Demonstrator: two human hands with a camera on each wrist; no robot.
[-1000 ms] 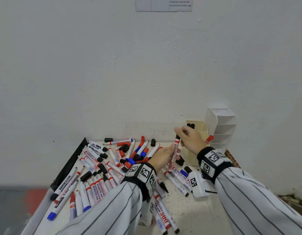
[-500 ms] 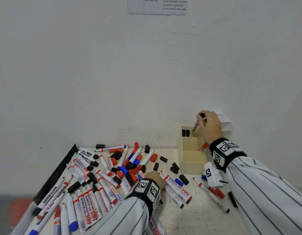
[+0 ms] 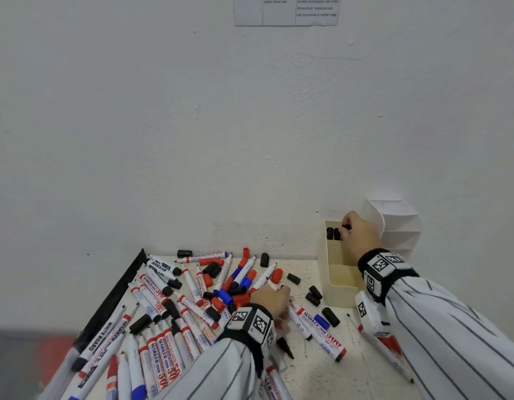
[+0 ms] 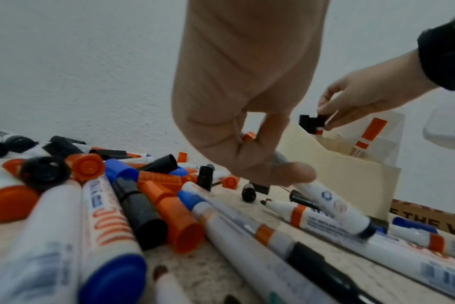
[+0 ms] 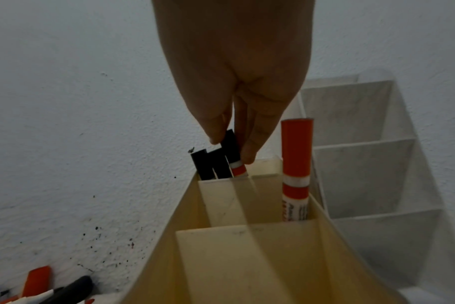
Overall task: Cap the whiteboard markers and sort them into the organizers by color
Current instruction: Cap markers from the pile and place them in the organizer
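Observation:
My right hand (image 3: 356, 229) pinches the cap of a black-capped marker (image 5: 230, 144) that stands partly inside the back compartment of the cream organizer (image 3: 336, 284), beside two other black-capped markers (image 5: 210, 166). A red-capped marker (image 5: 296, 164) stands in the compartment to the right. My left hand (image 3: 274, 298) is down on the table at the edge of the marker pile (image 3: 177, 313). Its thumb and curled fingers hold a white marker (image 4: 333, 205) with a black end that lies on the table.
A white tiered organizer (image 3: 394, 226) stands against the wall behind the cream one. Loose black, red and blue caps (image 3: 241, 293) lie among the uncapped markers. A black strip (image 3: 117, 293) borders the table's left edge. A cardboard box (image 4: 429, 220) sits behind the cream organizer.
My right hand carried the black-capped marker from mid-table to the cream organizer and lowered it into the back compartment. My left hand let go of it, dropped to the pile and took another marker.

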